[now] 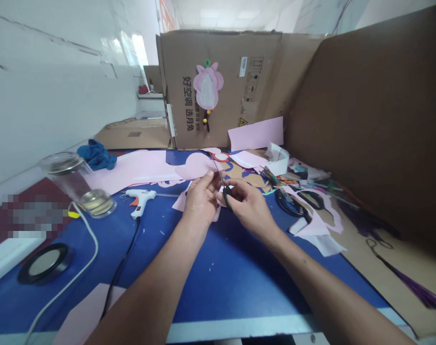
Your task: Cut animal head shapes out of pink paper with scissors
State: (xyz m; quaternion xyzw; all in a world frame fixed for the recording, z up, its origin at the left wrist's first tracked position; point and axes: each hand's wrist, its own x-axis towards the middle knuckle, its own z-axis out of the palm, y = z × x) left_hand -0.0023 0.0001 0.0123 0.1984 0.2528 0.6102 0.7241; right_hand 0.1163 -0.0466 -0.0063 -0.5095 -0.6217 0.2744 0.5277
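Observation:
My right hand is closed around the black handles of a pair of scissors, whose thin blades point up and away. Close beside it, my left hand has its thumb and fingers pinched at the lower edge of a rounded pink paper cutout. The scissor blades lie at the right edge of that cutout; whether they are parted I cannot tell. Beneath my left hand, more pink paper scraps lie on the blue table.
Left are a white glue gun, a clear jar, black tape and blue cloth. Pink sheets lie behind. Scraps and black cable crowd the right. A pink flower-shaped ornament hangs on the cardboard.

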